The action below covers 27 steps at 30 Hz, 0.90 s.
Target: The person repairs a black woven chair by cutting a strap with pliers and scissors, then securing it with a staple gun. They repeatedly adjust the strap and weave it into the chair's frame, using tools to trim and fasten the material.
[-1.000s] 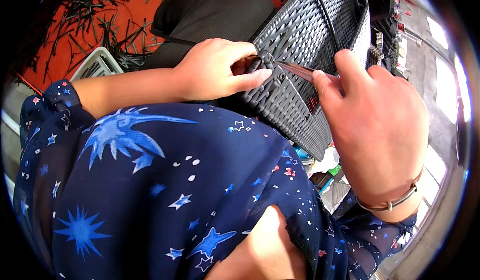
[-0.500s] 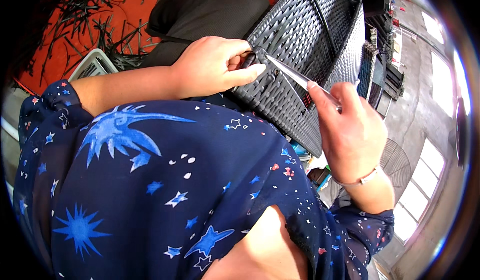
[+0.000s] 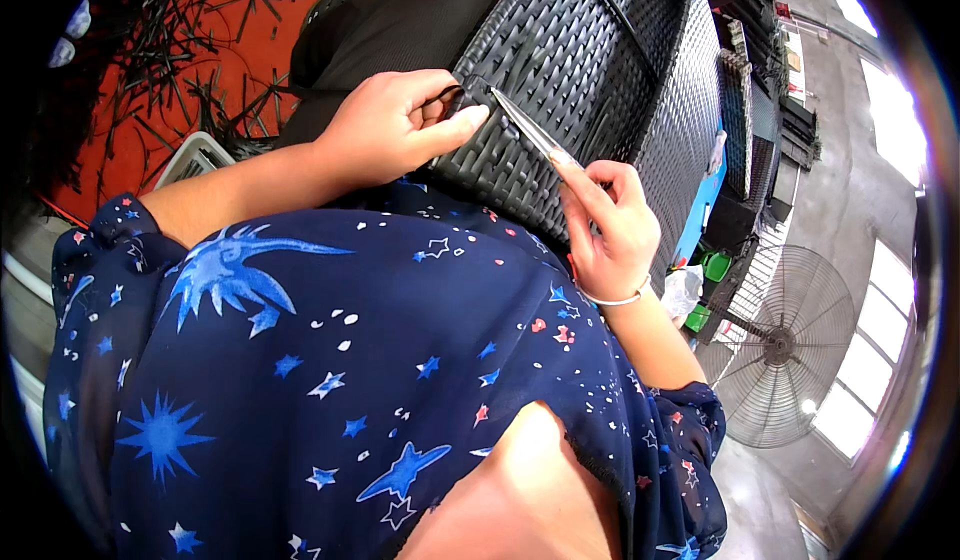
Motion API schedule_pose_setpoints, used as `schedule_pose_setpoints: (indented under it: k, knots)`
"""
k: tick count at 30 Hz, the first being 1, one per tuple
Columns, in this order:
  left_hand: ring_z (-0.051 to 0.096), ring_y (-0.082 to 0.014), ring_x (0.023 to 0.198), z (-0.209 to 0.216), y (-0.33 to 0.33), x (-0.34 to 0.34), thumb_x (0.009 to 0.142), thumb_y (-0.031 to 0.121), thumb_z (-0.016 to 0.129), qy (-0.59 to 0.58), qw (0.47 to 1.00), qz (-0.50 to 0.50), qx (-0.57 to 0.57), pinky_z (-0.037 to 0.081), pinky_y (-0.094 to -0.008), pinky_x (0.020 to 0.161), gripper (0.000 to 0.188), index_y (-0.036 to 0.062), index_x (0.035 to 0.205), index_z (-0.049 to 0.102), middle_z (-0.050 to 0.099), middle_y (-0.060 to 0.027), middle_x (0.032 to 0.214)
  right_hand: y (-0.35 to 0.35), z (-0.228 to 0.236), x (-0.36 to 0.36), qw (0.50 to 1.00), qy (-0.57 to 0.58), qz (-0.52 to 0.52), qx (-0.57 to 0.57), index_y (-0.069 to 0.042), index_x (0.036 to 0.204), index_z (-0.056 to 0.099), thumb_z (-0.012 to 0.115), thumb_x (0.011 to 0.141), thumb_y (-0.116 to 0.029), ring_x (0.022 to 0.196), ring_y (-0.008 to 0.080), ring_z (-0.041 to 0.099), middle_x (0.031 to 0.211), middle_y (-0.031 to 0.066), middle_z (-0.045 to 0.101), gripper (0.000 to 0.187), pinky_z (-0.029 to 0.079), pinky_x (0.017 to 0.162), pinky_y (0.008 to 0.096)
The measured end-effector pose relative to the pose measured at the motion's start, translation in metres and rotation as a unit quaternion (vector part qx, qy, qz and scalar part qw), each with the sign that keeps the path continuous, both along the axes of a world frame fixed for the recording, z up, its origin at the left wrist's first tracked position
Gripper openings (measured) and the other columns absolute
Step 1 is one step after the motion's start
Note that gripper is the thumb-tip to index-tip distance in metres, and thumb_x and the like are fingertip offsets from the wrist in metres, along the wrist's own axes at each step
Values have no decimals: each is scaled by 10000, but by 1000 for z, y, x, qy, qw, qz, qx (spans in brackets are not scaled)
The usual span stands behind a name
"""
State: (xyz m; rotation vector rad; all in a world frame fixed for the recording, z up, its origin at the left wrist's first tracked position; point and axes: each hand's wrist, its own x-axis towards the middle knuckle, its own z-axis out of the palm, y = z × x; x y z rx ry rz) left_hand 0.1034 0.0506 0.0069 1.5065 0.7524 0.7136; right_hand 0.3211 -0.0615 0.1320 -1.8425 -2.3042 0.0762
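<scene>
A black woven wicker piece (image 3: 570, 60) leans across my lap, its near corner by my hands. My left hand (image 3: 385, 125) is closed at that corner, thumb and fingers pinching a black strip (image 3: 447, 91) that curves out of the grip. From the right, my right hand (image 3: 610, 225) grips a slim, pointed silver metal tool (image 3: 530, 128). The tool's tip points at the weave edge just beside my left thumb; whether it touches the strip I cannot tell. My fingers hide the tool's rear end.
Cut black strips (image 3: 185, 50) litter the red floor at upper left. A pale bin (image 3: 200, 150) stands beside my left forearm. At right are a large round fan (image 3: 778, 345), green containers (image 3: 715, 265) and more dark woven pieces (image 3: 738, 130).
My right hand has moved left and closer to my body, with the tool still in it. My left hand and the wicker piece have shifted slightly left in view.
</scene>
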Motion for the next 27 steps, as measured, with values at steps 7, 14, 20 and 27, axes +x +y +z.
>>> schedule_pose_setpoints:
  k: [7, 14, 20, 27]
  knots:
    - [319, -37, 591, 3, -1, -1, 962, 263, 679, 8, 999, -27, -33, 292, -255, 514, 333, 37, 767, 530, 369, 75, 630, 12, -28, -21, 955, 294, -29, -13, -22, 1263, 678, 668, 934, -29, 709, 67, 487, 927, 45, 595, 330, 405, 620, 215]
    - [381, -58, 599, -1, 5, -8, 951, 266, 695, 14, 999, -31, -2, 348, -254, 535, 279, 18, 864, 602, 436, 45, 649, 84, 14, 12, 670, 718, -168, 92, -68, 1378, 508, 527, 1046, -160, 559, 45, 423, 937, 77, 651, 345, 327, 470, 207]
    - [602, -148, 898, 29, 59, -27, 835, 233, 804, 38, 977, 17, 208, 503, -291, 759, 338, 75, 1102, 671, 650, -48, 988, 49, -28, 14, 752, 608, -249, -63, -16, 1142, 685, 707, 950, -123, 578, -34, 384, 805, -89, 584, 220, 250, 483, 163]
    - [637, -91, 826, 47, 56, -44, 921, 105, 726, 52, 977, 59, 196, 494, -233, 712, 129, 4, 1001, 740, 693, -36, 923, 39, -53, 13, 705, 660, -258, -24, -24, 1083, 684, 721, 944, -116, 589, -32, 445, 811, -75, 621, 171, 282, 493, 153]
